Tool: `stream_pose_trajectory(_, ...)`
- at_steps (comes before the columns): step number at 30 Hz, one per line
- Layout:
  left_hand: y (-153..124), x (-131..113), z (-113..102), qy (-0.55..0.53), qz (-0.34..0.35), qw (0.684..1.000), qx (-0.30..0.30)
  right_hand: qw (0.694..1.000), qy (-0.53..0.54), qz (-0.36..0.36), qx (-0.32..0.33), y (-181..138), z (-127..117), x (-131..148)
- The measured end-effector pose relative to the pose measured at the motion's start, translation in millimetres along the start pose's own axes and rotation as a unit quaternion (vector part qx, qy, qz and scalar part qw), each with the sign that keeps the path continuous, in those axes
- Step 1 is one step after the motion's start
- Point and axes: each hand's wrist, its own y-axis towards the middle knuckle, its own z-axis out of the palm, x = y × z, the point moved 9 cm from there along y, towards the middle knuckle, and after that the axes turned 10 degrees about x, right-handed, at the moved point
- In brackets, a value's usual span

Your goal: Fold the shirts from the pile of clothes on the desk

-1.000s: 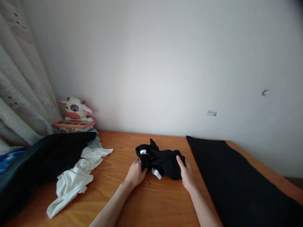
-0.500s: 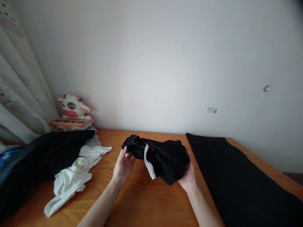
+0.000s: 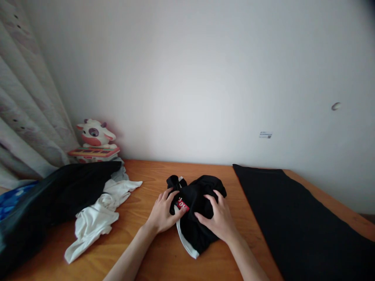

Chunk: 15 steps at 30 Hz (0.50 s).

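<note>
A crumpled black garment [image 3: 202, 191] with white trim [image 3: 186, 242] and a red label [image 3: 181, 204] lies bunched on the wooden table. I cannot tell what kind of garment it is. On its left part rests my left hand [image 3: 164, 210], fingers apart, with the thumb at the red label. My right hand [image 3: 221, 218] lies on its right side, with thumb and fingers spread over the folds. Neither hand is closed around the fabric. Part of the cloth under the fingers is hidden.
A long black cloth [image 3: 293, 218] lies flat on the table [image 3: 146, 257] at right. At left are a white garment [image 3: 95, 218], a dark cloth [image 3: 64, 191] and blue patterned fabric [image 3: 17, 199]. A cow-shaped toy keyboard [image 3: 95, 150] stands near the curtain [image 3: 32, 117] and wall.
The black garment has come down from between my raised hands onto the table and is more bunched. Both hands have moved closer together and now lie on top of it.
</note>
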Motion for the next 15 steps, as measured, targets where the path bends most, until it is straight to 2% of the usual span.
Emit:
stream_pose_trajectory(3, -0.8, -3.3, -1.5, -0.019, -0.005, 1.0, -0.023, 1.0, -0.017, -0.005, 0.022, -2.4, 7.1, 1.4)
stream_pose_trajectory(6, 0.4, 2.0, -3.5, -0.132, -0.02, 0.989, -0.064, 0.999, 0.02, 0.028, -0.031, -1.7, 0.6, -9.2)
stream_pose_trajectory(8, 1.6, 14.2, -0.4, -0.255, -0.051, 0.962, -0.077, 0.995, 0.071, 0.038, -0.06, 0.0, -4.5, -15.8)
stream_pose_trajectory(10, 3.0, 24.5, 9.0, -0.371, -0.085, 0.923, -0.06, 0.987, 0.132, 0.051, -0.079, 1.8, -9.5, -21.5)
stream_pose_trajectory(12, 4.5, 24.0, 16.3, -0.418, -0.09, 0.903, -0.034, 0.973, 0.197, 0.08, -0.094, 2.7, -12.9, -27.6)
stream_pose_trajectory(15, 4.8, 6.7, 10.8, -0.324, -0.036, 0.945, -0.042, 0.939, 0.3, 0.131, -0.107, 3.0, -11.7, -33.4)
